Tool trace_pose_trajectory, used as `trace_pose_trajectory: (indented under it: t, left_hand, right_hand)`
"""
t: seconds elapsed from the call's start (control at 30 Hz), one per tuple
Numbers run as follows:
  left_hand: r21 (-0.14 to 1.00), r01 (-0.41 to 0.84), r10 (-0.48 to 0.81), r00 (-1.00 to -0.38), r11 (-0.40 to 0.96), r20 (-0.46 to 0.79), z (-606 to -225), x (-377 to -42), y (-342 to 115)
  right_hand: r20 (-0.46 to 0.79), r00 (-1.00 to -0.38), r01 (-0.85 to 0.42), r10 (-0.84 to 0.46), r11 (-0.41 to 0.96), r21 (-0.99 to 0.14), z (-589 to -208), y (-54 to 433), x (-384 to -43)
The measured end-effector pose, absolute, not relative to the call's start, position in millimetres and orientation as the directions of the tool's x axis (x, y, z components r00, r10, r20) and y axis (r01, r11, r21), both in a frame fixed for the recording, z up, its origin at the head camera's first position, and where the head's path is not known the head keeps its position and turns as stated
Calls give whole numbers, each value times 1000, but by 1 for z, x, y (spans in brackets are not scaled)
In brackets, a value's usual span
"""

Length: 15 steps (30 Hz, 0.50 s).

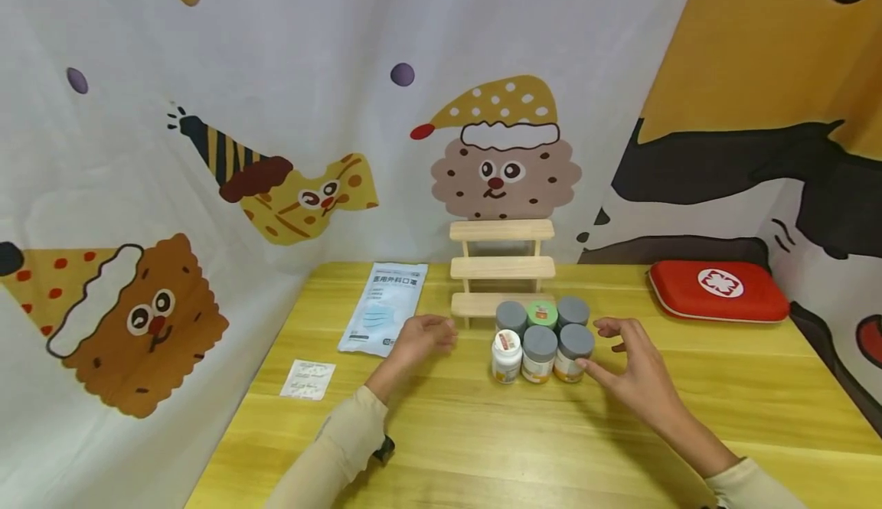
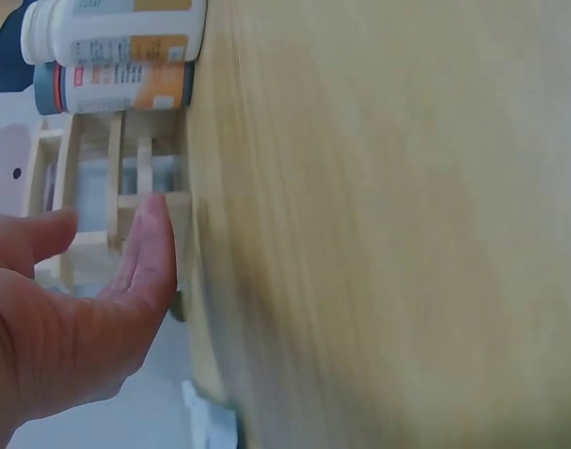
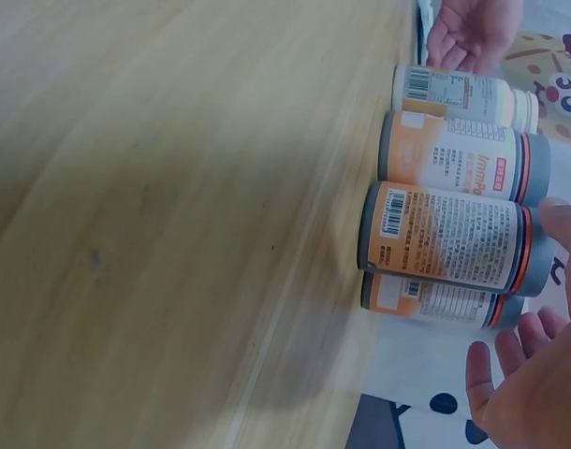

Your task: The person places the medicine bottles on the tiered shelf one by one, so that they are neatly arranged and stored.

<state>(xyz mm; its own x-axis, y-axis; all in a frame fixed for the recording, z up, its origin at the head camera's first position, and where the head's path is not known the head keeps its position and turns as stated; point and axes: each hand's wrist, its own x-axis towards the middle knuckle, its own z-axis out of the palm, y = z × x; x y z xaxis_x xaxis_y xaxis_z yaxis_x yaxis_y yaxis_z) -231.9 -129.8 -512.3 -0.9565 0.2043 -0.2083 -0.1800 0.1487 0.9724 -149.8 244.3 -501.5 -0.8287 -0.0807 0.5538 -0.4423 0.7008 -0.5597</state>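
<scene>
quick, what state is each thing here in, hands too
white bottle, upright, capped
green-lidded bottle, upright, lid on
four grey-lidded bottles, upright, lids on
wooden shelf, standing upright
mask packet, lying flat, seal unclear
small white packet, lying flat
red case, lying flat, looks closed
left hand, open, holding nothing
right hand, open, thumb by a grey-lidded bottle, contact unclear

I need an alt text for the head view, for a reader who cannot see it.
A left hand and a right hand flank six lidded containers grouped on a wooden table. Behind them stands a wooden rack with three tiers; a mask packet and small white sheet lie to the left, a red case to the right.
</scene>
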Motion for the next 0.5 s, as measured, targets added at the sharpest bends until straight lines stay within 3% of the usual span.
trace_pose_trajectory:
  t: [0.5]
  left_hand:
    - [944,-327,173,-933,-37,-317,-521,-242,-118]
  right_hand:
    - [541,-836,-433,-92,717,-547,-503,238,-151]
